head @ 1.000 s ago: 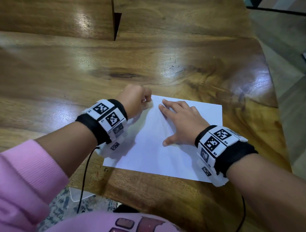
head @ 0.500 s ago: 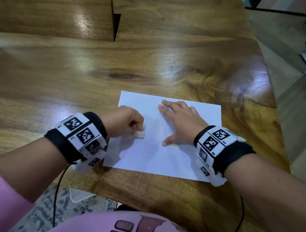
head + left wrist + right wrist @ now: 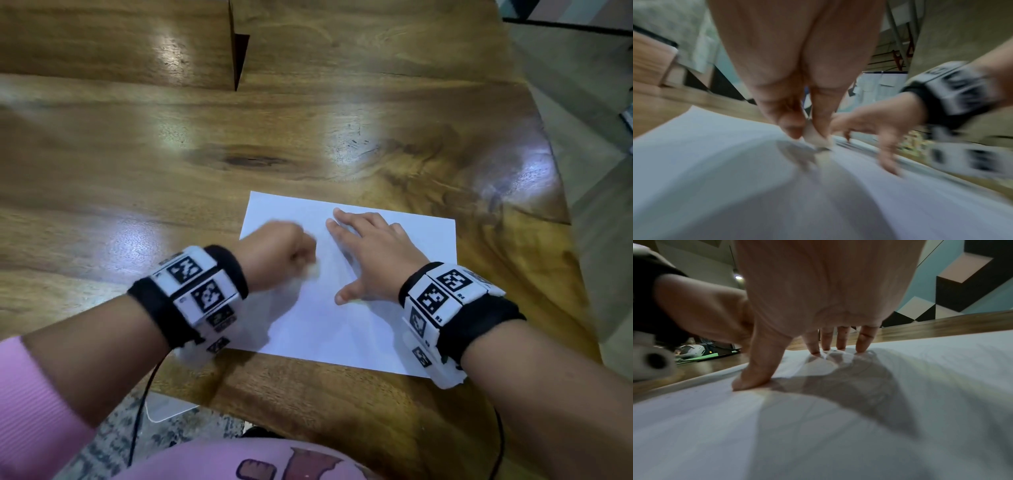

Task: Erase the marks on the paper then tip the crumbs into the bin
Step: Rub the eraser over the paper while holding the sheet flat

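Observation:
A white sheet of paper (image 3: 346, 329) lies on the wooden table (image 3: 205, 144) near its front edge. My left hand (image 3: 294, 255) is a fist over the sheet's left half and pinches a small white eraser (image 3: 312, 270), whose tip touches the paper. In the left wrist view the eraser (image 3: 816, 138) sits between thumb and fingers, blurred by motion. My right hand (image 3: 363, 255) lies flat on the paper with fingers spread. Its fingertips (image 3: 861, 348) and thumb press the sheet (image 3: 920, 386). No marks or crumbs show clearly.
The table's right edge (image 3: 561, 205) curves down to a tiled floor. A dark notch (image 3: 239, 58) splits the far part of the tabletop. Patterned floor and a pale flat object (image 3: 164, 409) lie below the near edge. No bin is in view.
My left hand swept from the sheet's top left corner down toward me, then moved back up and right over the paper with the eraser. The right hand stayed put.

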`<control>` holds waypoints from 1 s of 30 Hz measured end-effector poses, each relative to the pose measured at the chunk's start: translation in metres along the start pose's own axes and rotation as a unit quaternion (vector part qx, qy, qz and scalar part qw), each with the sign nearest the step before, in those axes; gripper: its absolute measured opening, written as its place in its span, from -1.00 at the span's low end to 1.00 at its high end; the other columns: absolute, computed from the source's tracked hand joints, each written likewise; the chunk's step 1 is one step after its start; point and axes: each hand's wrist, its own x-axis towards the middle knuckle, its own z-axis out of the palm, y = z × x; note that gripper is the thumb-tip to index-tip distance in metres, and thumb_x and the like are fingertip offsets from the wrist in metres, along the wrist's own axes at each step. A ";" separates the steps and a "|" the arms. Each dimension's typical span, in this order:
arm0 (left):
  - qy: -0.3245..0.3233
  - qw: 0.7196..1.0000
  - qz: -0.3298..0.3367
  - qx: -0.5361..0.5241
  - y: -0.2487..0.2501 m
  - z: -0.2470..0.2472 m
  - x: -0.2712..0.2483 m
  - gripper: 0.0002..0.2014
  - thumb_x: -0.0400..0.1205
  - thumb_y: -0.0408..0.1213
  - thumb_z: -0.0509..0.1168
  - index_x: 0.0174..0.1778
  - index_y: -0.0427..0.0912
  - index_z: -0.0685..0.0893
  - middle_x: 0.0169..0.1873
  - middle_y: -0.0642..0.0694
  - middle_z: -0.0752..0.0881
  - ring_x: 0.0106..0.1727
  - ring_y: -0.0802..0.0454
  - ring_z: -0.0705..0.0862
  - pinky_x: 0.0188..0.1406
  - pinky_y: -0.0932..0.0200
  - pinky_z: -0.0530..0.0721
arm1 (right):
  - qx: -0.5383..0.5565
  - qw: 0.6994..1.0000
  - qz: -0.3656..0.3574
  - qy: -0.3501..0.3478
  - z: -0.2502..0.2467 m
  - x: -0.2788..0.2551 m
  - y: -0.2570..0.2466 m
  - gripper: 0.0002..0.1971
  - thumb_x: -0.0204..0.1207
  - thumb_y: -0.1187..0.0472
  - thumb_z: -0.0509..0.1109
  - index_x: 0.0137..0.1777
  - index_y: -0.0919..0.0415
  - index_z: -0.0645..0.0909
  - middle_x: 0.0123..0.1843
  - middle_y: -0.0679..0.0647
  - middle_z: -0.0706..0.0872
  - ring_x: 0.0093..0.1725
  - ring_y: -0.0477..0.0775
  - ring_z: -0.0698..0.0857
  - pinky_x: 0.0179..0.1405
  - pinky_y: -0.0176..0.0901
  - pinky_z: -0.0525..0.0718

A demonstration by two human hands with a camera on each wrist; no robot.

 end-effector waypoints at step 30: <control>-0.030 0.998 0.059 -0.012 -0.004 0.016 -0.028 -0.88 0.47 -0.27 0.39 -0.32 -0.24 0.67 -0.39 0.00 0.48 -0.30 0.02 0.46 -0.42 0.49 0.26 | 0.003 1.000 0.007 0.002 0.000 -0.001 -0.001 0.16 0.23 -0.30 0.52 0.68 -0.02 -0.13 0.70 -0.15 -0.16 0.63 0.02 -0.05 0.51 0.03 0.11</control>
